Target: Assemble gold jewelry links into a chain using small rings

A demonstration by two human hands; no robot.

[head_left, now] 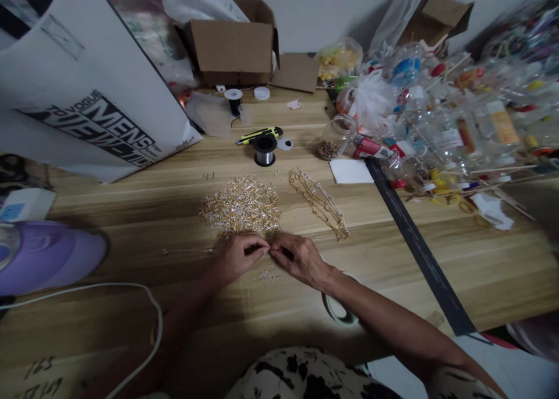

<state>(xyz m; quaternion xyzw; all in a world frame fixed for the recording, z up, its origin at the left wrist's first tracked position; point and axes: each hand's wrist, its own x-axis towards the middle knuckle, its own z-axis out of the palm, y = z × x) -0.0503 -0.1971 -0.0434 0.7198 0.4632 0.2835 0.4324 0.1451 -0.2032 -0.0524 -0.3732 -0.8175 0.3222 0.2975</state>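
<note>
My left hand (244, 254) and my right hand (301, 258) meet fingertip to fingertip at the near edge of a pile of small gold and silver jewelry pieces (242, 204). Both are pinched closed; whatever lies between the fingers is too small to make out. Just below them rests a little cluster of silver chain bits (266, 276). A thin chain (187, 251) stretches out left of my left hand. Several finished-looking beaded chains (321, 204), gold and silver, lie beyond my right hand. Under my right wrist sits a roll of tape (340, 311), partly covered.
A wire spool (264, 151) and a yellow-black utility knife (259, 135) lie behind the pile. A jar of beads (332, 140) and heaped plastic bottles (449, 119) fill the right. A dark strip (419, 244) crosses the table. A white bag (96, 90) and purple appliance (52, 253) stand left.
</note>
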